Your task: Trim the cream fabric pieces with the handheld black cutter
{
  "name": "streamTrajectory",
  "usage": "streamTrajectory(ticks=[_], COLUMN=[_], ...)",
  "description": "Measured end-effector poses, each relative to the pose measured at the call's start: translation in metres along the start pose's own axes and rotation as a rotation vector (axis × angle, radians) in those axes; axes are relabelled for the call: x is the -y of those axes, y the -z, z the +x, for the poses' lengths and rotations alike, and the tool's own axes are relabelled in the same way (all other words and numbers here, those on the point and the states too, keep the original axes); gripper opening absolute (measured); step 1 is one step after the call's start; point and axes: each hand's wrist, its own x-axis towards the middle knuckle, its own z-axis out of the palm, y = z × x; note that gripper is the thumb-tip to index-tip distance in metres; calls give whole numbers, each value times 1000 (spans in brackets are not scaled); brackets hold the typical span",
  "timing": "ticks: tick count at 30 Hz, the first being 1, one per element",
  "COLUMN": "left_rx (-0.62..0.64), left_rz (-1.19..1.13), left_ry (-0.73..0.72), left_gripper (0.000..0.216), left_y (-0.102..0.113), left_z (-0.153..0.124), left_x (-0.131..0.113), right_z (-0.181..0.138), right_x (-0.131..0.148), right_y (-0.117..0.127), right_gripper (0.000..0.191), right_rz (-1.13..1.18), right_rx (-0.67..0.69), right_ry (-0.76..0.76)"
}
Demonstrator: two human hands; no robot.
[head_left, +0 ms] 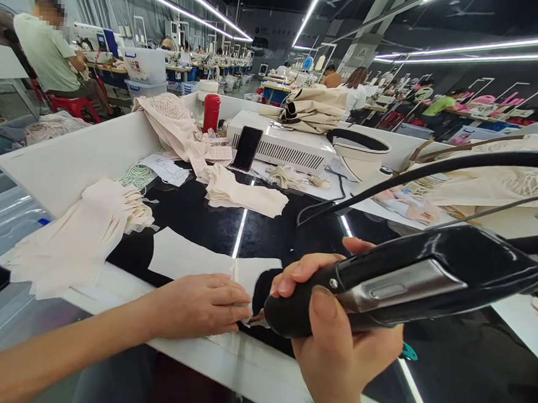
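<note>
My right hand (pixel 347 336) grips a black hand-held tool (pixel 411 273) with a silver lever on its side and a cable at its rear. The tool's rounded front end points left, close to my left fingertips; its working tip is mostly hidden. My left hand (pixel 201 307) lies flat near the front edge of the black glossy tabletop (pixel 195 205), fingers stretched out and pressing on a curved white fabric piece (pixel 191 257). A narrow pale strip runs across that piece near my fingers. The thumb of my left hand is hidden.
Stacked pale fabric pieces (pixel 87 225) hang over the left edge; another stack (pixel 246 191) lies beyond. A phone (pixel 247 148) leans on a white vented box (pixel 277 144) by a red bottle (pixel 211 111). A black cable (pixel 418 175) arches at right. A person (pixel 49 51) sits far left.
</note>
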Motion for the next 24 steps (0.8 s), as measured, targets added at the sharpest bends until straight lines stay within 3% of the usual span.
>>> streamTrajectory(ticks=[4, 9, 13, 18, 24], left_rx=[-14, 107, 150, 120, 143], left_rz=[-12, -39, -58, -55, 18], left_ry=[57, 76, 99, 111, 129], left_gripper=[23, 23, 23, 23, 19], left_y=[5, 13, 23, 25, 3], left_z=[-4, -16, -16, 4, 40], left_x=[2, 5, 3, 6, 18], right_z=[-3, -1, 18, 48, 64], right_x=[3, 6, 5, -7, -26], right_y=[-1, -2, 8, 27, 35], right_gripper=[44, 44, 42, 35, 29], right_rz=[-1, 11, -55, -136, -151], right_rx=[5, 14, -82, -181, -199], right_ry=[-7, -2, 69, 132, 145])
